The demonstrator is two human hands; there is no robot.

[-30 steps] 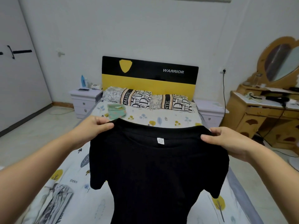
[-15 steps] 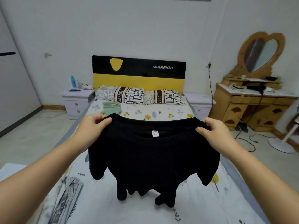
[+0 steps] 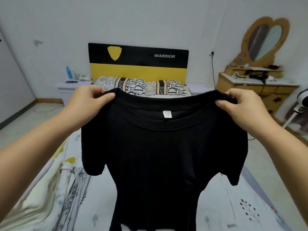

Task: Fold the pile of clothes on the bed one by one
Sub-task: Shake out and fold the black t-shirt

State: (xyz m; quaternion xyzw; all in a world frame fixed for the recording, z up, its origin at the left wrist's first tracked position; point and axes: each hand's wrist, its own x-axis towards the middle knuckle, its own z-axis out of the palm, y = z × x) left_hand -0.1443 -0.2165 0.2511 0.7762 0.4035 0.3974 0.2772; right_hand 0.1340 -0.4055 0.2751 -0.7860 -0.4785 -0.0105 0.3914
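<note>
Shirt (image 3: 160, 155), black, hangs over the bed (image 3: 233, 205) from a pinching grip at each shoulder, left hand (image 3: 88, 100) and right hand (image 3: 241, 105); below them it drapes limp, probably light, soft cloth best taken at the shoulder seams.

Head view, facing forward over bed (image 3: 233, 205) (toward headboard (image 3: 138, 62)), hands close
</note>
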